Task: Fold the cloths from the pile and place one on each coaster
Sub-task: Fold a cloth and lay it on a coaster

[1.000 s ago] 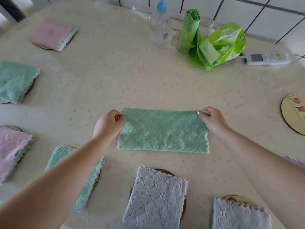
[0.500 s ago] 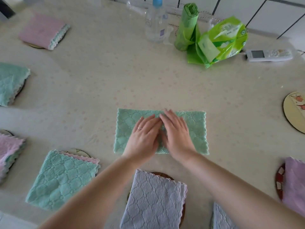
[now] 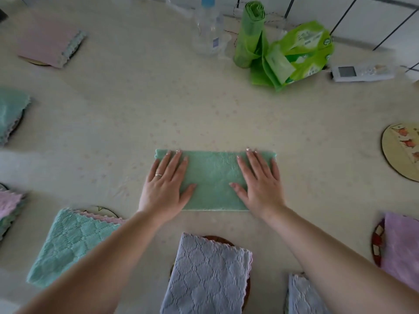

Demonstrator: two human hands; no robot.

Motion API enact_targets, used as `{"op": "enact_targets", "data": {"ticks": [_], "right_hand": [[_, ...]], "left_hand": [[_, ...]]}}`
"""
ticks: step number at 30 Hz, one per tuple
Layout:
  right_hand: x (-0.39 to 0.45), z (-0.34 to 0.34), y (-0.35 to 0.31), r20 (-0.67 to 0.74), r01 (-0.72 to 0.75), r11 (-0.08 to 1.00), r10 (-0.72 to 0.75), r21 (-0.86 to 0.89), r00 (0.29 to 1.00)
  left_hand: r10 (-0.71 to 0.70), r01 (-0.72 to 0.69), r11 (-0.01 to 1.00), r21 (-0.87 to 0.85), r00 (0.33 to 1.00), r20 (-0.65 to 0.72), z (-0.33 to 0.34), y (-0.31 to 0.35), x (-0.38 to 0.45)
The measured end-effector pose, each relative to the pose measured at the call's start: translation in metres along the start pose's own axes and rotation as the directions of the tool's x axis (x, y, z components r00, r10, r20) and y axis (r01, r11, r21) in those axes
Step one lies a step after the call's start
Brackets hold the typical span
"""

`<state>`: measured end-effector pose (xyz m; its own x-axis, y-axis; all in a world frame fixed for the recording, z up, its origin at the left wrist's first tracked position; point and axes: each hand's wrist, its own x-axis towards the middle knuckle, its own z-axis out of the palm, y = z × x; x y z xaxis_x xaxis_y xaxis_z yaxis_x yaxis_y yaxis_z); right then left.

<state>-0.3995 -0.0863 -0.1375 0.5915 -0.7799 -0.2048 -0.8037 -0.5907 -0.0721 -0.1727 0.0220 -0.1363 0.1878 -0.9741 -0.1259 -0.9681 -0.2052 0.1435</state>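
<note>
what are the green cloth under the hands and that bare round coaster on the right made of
Green cloth: looks like soft microfibre or fleece, matt and fuzzy, with a faint quilted diamond pattern and a wavy stitched edge; both hands lie flat on it.
Bare coaster: seems a stiff thin disc, perhaps wood or cork board, with a dark rim and a smooth pale printed top. The exact material is unclear.

A pale speckled table (image 3: 140, 103) meets what seems a white tiled wall (image 3: 374, 21).

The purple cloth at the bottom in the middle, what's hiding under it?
A round brown coaster peeks out past the purple cloth's far and right edges. Most of the coaster is covered, so any picture on it cannot be seen.
</note>
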Motion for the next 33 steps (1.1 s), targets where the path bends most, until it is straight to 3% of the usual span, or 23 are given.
{"op": "enact_targets", "data": {"ticks": [4, 6, 8, 11, 14, 21, 25, 33], "right_hand": [[0.0, -0.008, 0.022, -0.013, -0.011, 1.0, 0.011, 0.025, 1.0], [0.013, -0.02, 0.016, -0.098, 0.023, 0.992, -0.011, 0.125, 0.995], [0.03, -0.034, 0.002, -0.171, 0.088, 0.97, -0.05, 0.228, 0.984], [0.055, -0.051, -0.024, -0.054, 0.195, 0.947, -0.187, 0.257, 0.981], [0.071, -0.055, -0.037, 0.028, 0.243, 0.949, -0.254, 0.203, 0.967], [0.094, -0.06, -0.048, 0.223, 0.133, 0.987, -0.149, 0.086, 0.963], [0.099, -0.062, -0.039, 0.223, 0.145, 0.986, -0.161, 0.086, 0.961], [0.067, -0.065, 0.024, 0.234, -0.24, 0.898, 0.16, 0.369, 0.959]], "left_hand": [[-0.009, 0.006, 0.998, -0.057, 0.999, -0.053, -0.006, -0.017, -0.013], [0.114, -0.131, 0.983, -0.13, 0.985, -0.125, -0.01, -0.009, -0.014], [0.307, -0.351, 0.914, -0.204, 0.926, -0.218, -0.013, 0.009, -0.015], [0.478, -0.515, 0.833, -0.202, 0.854, -0.205, -0.013, 0.039, -0.019], [0.484, -0.505, 0.837, -0.208, 0.863, -0.148, -0.007, 0.05, -0.021], [0.396, -0.415, 0.874, -0.253, 0.91, -0.126, -0.008, 0.055, -0.021], [0.435, -0.447, 0.867, -0.222, 0.895, -0.104, -0.01, 0.048, -0.014], [0.365, -0.365, 0.93, -0.051, 0.931, -0.01, -0.045, 0.008, 0.046]]}}
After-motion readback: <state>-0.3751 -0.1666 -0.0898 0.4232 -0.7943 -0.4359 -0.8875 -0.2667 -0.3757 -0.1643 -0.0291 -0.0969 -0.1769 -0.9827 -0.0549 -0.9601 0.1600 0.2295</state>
